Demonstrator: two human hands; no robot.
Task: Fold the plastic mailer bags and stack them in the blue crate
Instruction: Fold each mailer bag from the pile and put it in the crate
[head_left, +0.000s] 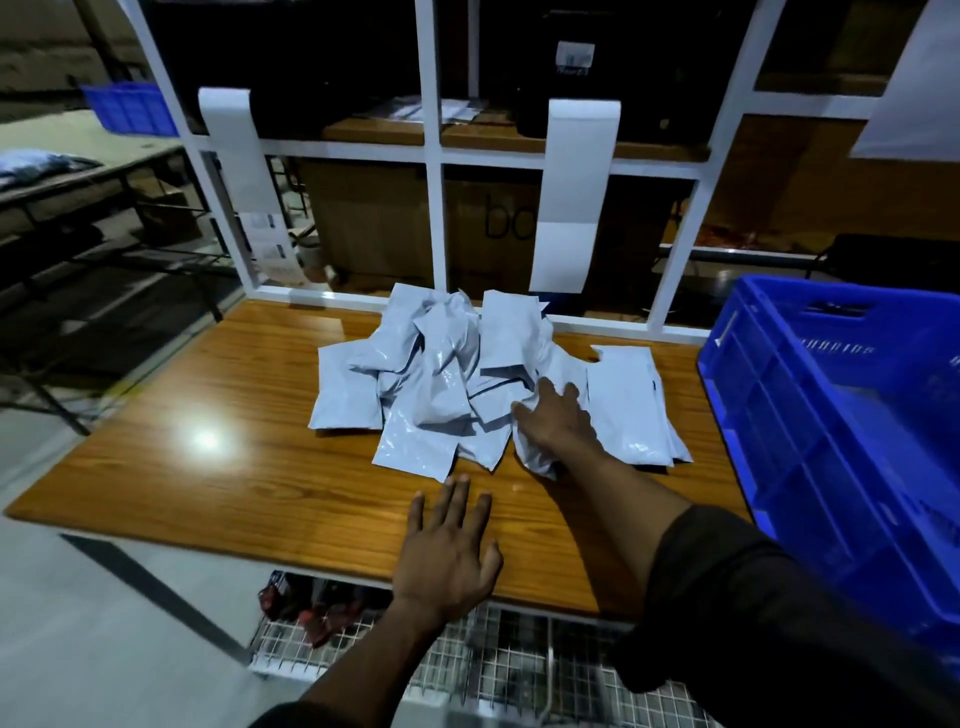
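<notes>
Crinkled glossy mailer bags (441, 374) under right hand (553, 421) (wood-grain table (234, 441)).

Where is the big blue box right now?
In the head view, the blue crate sits at the right end of the wooden table, just right of the pile of mailer bags that the right hand touches.

Big dark letters "bo" show on the brown cardboard box (498, 223) behind the white metal frame (434, 156); the rest of the word is hidden; the small white label (574, 56) on the dark box up high is too blurry to read.
</notes>
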